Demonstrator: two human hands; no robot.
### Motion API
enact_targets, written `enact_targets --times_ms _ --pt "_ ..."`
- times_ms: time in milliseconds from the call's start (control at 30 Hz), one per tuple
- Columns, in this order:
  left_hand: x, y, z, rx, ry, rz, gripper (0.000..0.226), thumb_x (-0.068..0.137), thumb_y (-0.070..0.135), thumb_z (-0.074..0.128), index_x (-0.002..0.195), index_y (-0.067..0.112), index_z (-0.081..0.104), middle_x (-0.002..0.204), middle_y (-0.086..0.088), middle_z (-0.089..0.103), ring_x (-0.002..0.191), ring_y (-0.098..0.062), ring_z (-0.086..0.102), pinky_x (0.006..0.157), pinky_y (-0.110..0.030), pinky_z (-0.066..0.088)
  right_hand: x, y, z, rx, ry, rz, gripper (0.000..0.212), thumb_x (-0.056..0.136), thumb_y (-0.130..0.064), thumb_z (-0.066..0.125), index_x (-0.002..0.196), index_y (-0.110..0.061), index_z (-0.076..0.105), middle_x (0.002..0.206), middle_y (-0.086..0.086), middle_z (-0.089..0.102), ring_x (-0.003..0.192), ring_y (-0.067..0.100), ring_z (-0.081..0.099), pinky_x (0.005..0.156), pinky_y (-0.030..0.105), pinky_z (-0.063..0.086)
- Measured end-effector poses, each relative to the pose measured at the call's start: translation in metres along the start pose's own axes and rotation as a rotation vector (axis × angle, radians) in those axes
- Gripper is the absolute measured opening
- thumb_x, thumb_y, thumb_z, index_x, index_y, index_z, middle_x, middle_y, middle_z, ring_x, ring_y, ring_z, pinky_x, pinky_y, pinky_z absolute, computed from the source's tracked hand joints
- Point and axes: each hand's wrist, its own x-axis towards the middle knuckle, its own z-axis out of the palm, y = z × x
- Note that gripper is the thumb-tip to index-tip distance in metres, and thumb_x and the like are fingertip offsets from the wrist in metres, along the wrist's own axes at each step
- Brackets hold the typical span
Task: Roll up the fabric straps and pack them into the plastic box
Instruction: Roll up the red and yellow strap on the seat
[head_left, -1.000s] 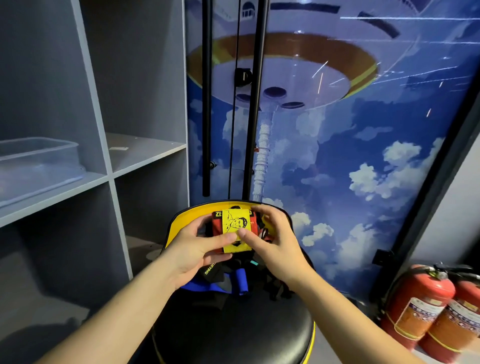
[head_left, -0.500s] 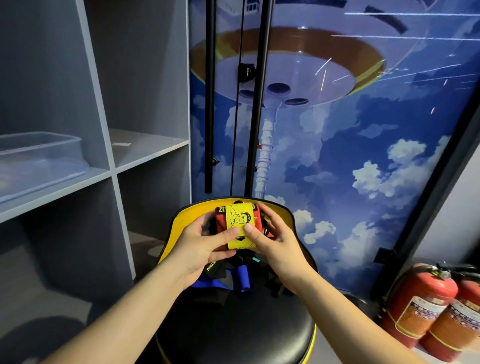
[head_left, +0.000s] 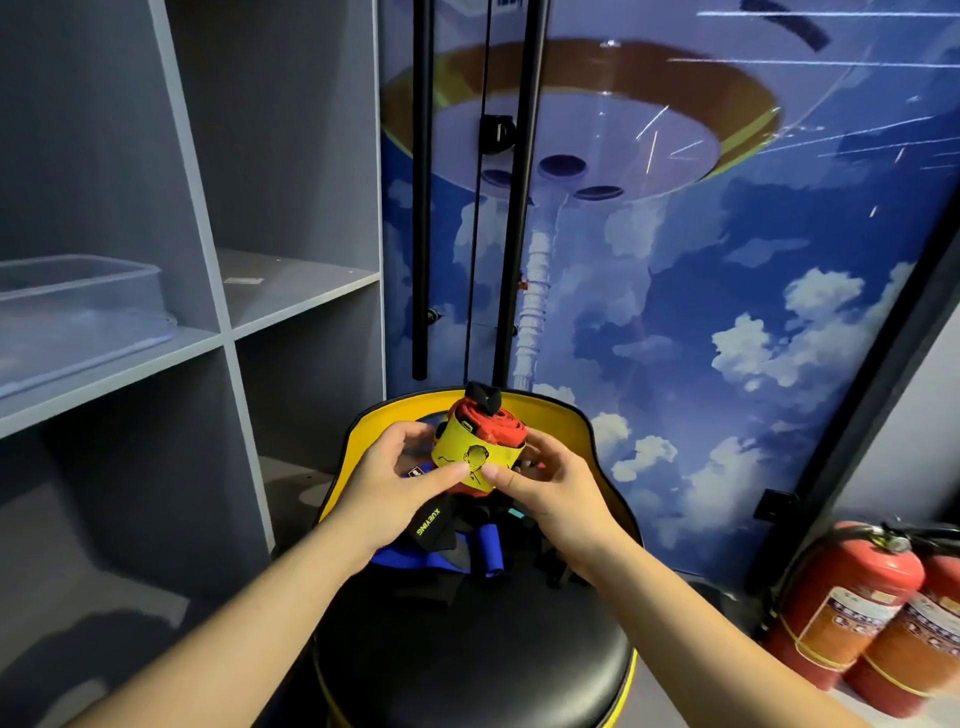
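Gripping rolled strap (head_left: 480, 441): left hand (head_left: 395, 475), right hand (head_left: 550, 480) | loose straps (head_left: 467, 545) beneath | plastic box (head_left: 78, 312) shelved left

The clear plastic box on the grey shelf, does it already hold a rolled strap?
No, the clear plastic box looks empty, and both hands hold the red and yellow rolled strap above the stool.

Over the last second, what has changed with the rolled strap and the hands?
Both hands, left hand and right hand, have tipped the red and yellow rolled strap so its coiled red end now faces up; before, the yellow label faced the camera. Both keep gripping it. The loose straps on the stool and the plastic box stayed put.
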Motion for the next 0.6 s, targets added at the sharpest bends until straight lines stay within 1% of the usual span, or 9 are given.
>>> enact_targets --times_ms 100,167,233,300,333,433,500,533,600 --pt "0.003 -0.003 -0.005 0.059 -0.015 0.036 0.055 0.075 0.025 0.087 0.121 0.034 0.059 0.115 0.014 0.069 0.105 0.003 0.064 0.093 -0.023 0.051 0.007 0.003 0.001 -0.125 0.038 -0.077 0.059 0.072 -0.032 0.089 0.125 -0.028 0.064 0.107 -0.007 0.075 0.097 0.011 0.070 0.085 0.033 0.059" --pt "0.005 -0.004 -0.010 0.088 -0.034 0.043 0.058 0.077 0.021 0.085 0.128 0.033 0.059 0.112 0.014 0.070 0.101 0.005 0.065 0.084 -0.014 0.051 0.014 0.007 0.001 -0.198 0.032 -0.090 0.057 0.069 -0.040 0.091 0.119 -0.028 0.066 0.105 -0.008 0.075 0.095 0.012 0.069 0.086 0.036 0.059" --pt "0.007 -0.009 -0.014 0.110 -0.041 0.046 0.057 0.078 0.019 0.084 0.129 0.030 0.060 0.111 0.015 0.071 0.097 0.010 0.065 0.083 -0.011 0.052 0.020 0.012 0.000 -0.243 -0.003 -0.088 0.057 0.067 -0.046 0.090 0.116 -0.026 0.069 0.105 -0.008 0.075 0.096 0.015 0.070 0.087 0.041 0.059" --pt "0.007 -0.022 -0.018 0.133 -0.043 0.022 0.059 0.077 0.018 0.084 0.129 0.029 0.060 0.109 0.019 0.069 0.094 0.013 0.065 0.084 -0.011 0.051 0.023 0.025 0.004 -0.294 -0.028 -0.078 0.054 0.068 -0.041 0.091 0.115 -0.023 0.070 0.102 -0.007 0.076 0.093 0.013 0.069 0.084 0.037 0.059" --pt "0.007 -0.027 -0.021 0.145 -0.042 0.010 0.061 0.076 0.017 0.085 0.130 0.029 0.060 0.110 0.018 0.069 0.095 0.012 0.065 0.085 -0.012 0.051 0.025 0.029 0.007 -0.323 -0.025 -0.081 0.052 0.069 -0.038 0.091 0.114 -0.023 0.071 0.100 -0.008 0.076 0.090 0.011 0.069 0.082 0.035 0.059" --pt "0.008 -0.054 -0.036 0.204 -0.015 -0.065 0.072 0.070 0.025 0.090 0.136 0.026 0.060 0.118 0.011 0.070 0.106 -0.005 0.067 0.098 -0.032 0.053 0.030 0.054 0.023 -0.366 -0.039 -0.089 0.051 0.068 -0.037 0.091 0.114 -0.023 0.072 0.098 -0.006 0.074 0.088 0.013 0.068 0.082 0.036 0.059" --pt "0.012 -0.073 -0.049 0.272 -0.002 -0.104 0.078 0.065 0.032 0.092 0.136 0.026 0.060 0.120 0.010 0.069 0.109 -0.011 0.065 0.100 -0.039 0.052 0.035 0.073 0.037 -0.382 -0.075 -0.087 0.050 0.070 -0.034 0.091 0.114 -0.022 0.071 0.099 -0.003 0.073 0.088 0.017 0.068 0.082 0.037 0.059" --pt "0.013 -0.082 -0.054 0.296 0.001 -0.120 0.079 0.064 0.032 0.093 0.135 0.024 0.061 0.120 0.009 0.069 0.107 -0.011 0.065 0.098 -0.038 0.053 0.038 0.084 0.044 -0.394 -0.098 -0.074 0.048 0.071 -0.031 0.091 0.114 -0.021 0.071 0.099 -0.001 0.073 0.088 0.018 0.068 0.082 0.037 0.059" --pt "0.014 -0.105 -0.065 0.319 -0.001 -0.166 0.072 0.066 0.023 0.093 0.130 0.019 0.062 0.114 0.007 0.070 0.099 -0.010 0.066 0.086 -0.025 0.054 0.045 0.107 0.062 -0.428 -0.143 -0.042 0.050 0.071 -0.029 0.091 0.116 -0.020 0.070 0.099 0.000 0.073 0.087 0.018 0.069 0.083 0.038 0.059"
